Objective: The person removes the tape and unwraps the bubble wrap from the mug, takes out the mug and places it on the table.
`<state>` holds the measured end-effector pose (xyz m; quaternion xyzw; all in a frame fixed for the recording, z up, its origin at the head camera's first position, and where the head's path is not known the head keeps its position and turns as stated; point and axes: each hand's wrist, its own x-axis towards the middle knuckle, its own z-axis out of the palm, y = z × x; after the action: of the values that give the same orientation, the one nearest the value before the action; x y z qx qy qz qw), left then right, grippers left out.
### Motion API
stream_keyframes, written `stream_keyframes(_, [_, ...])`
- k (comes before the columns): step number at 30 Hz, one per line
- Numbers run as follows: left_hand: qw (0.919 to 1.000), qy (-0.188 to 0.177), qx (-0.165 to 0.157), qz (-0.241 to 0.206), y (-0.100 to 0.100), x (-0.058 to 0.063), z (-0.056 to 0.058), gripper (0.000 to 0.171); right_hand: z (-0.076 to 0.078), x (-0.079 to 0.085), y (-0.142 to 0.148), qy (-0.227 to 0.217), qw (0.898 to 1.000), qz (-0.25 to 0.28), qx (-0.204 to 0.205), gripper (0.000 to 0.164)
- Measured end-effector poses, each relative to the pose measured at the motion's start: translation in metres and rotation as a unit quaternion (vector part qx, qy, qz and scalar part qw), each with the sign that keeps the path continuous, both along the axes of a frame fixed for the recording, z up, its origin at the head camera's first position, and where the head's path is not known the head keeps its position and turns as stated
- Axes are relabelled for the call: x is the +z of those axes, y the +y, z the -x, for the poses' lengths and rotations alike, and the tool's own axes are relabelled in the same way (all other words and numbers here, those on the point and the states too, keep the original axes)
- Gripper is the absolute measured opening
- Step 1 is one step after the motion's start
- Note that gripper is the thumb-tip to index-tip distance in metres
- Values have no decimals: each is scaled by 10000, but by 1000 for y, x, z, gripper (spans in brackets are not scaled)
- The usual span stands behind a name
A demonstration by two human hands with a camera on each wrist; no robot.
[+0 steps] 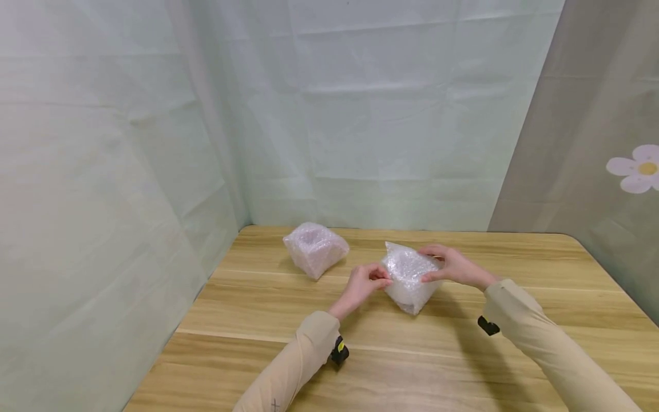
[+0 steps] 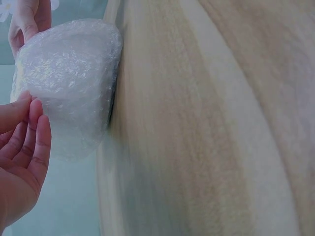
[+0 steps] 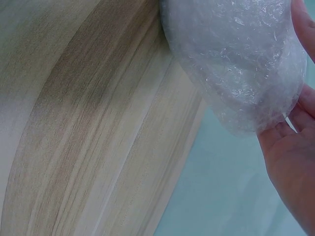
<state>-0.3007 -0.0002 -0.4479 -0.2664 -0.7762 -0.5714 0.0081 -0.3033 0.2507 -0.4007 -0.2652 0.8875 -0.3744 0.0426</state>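
Observation:
A bundle in clear bubble wrap (image 1: 408, 272) sits on the wooden table in front of me, one corner of its wrap sticking up at the back. The wrap blurs what is inside. My left hand (image 1: 362, 284) pinches the wrap at the bundle's left side between thumb and fingertips. On the opposite side my right hand (image 1: 458, 269) holds the bundle, thumb in front and fingers behind. In the left wrist view, the left thumb and fingertips (image 2: 37, 105) meet at the surface of the wrap. The right wrist view shows the right fingers (image 3: 280, 132) curving under the wrap's edge.
A second bubble-wrapped bundle (image 1: 315, 249), slightly pinkish, stands to the left near the back of the wooden table (image 1: 247, 320). Pale cloth curtains (image 1: 370, 126) hang behind the table and along its left side. Small black devices (image 1: 338, 352) are strapped at both wrists.

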Motion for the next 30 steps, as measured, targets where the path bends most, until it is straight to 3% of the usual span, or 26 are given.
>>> stream_keyframes(3, [9999, -112, -78, -85, -1, 7, -5, 8, 0, 0, 0, 30, 10000, -2, 28, 74])
stream_keyframes(8, [9983, -433, -280, -260, -6, 31, -20, 9, 0, 0, -1, 29, 10000, -38, 26, 74])
stream_keyframes(11, [9977, -515, -379, -235, -8, 36, -22, 10, 0, 0, 0, 11, 10000, -54, 8, 74])
stream_keyframes(16, [9994, -109, -330, 30, -11, 21, -9, 10, 0, -1, 0, 27, 10000, -41, 6, 74])
stream_keyframes(19, [9996, -52, -233, 150, -13, 10, -1, 10, 0, -2, 1, -14, 10000, -37, 24, 74])
stream_keyframes(24, [9996, -211, -4, 189, -17, 6, 4, 9, 0, -2, 2, -85, 10000, 31, 34, 74])
stream_keyframes(30, [9987, 85, 477, 169, -21, 8, 10, 11, 1, -1, 2, -25, 10000, 4, 24, 75])
